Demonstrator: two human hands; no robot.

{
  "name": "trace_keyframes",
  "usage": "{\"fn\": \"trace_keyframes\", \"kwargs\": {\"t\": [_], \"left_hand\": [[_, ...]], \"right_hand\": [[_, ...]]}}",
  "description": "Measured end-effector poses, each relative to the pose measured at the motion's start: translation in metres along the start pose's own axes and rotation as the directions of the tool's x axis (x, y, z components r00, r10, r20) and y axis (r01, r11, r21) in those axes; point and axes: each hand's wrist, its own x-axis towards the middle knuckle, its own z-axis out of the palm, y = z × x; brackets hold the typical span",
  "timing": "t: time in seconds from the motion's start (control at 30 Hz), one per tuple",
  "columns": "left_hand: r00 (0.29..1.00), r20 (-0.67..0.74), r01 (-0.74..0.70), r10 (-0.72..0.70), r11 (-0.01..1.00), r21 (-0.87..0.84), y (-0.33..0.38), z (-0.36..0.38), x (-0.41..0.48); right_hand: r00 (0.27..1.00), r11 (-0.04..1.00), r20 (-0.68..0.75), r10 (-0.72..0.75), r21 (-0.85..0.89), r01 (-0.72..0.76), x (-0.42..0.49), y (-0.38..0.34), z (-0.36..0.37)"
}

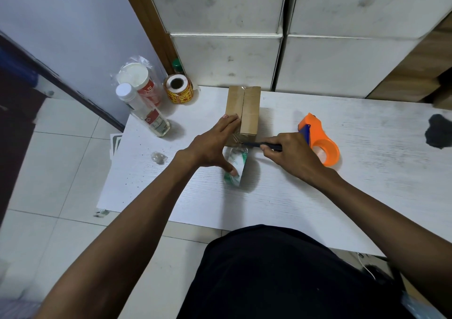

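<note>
While the left hand (215,145) presses flat-fingered on the cardboard box (244,113) mid-bench (342,196), the right hand (291,155) grips a dark cutter (259,144) at its taped edge; box closed, contents hidden.

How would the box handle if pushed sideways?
Probably slides, not rolls: the box lies flat on the table. Likely light: the left hand presses it while the right hand holds a cutter to its taped end. Cardboard looks fairly stiff.

Even, soft indoor light (faint shadows), wide-angle bending and blur at edges.
</note>
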Motion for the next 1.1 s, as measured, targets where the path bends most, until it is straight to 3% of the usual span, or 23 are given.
{"fn": "trace_keyframes", "kwargs": {"t": [0.27,0.57,0.73,1.1], "left_hand": [[1.000,-0.003,0.000,0.000,1.000,-0.012,-0.001,0.002,0.000],[1.000,0.000,-0.002,0.002,1.000,-0.029,-0.004,0.006,0.000],[1.000,0.002,-0.005,0.006,0.999,-0.032,-0.003,0.005,-0.001],[1.000,0.011,0.001,-0.001,1.000,-0.004,-0.001,0.005,-0.004]], "right_hand": [[0.999,0.999,-0.027,-0.024,-0.040,0.023,-0.008,0.006,-0.002],[0.991,0.991,-0.113,0.065,-0.106,-0.077,-0.029,0.030,-0.020],[0.979,0.989,-0.155,0.134,-0.035,-0.141,-0.025,0.027,-0.018],[0.961,0.964,-0.106,0.256,0.098,-0.246,-0.018,0.042,0.001]]}}
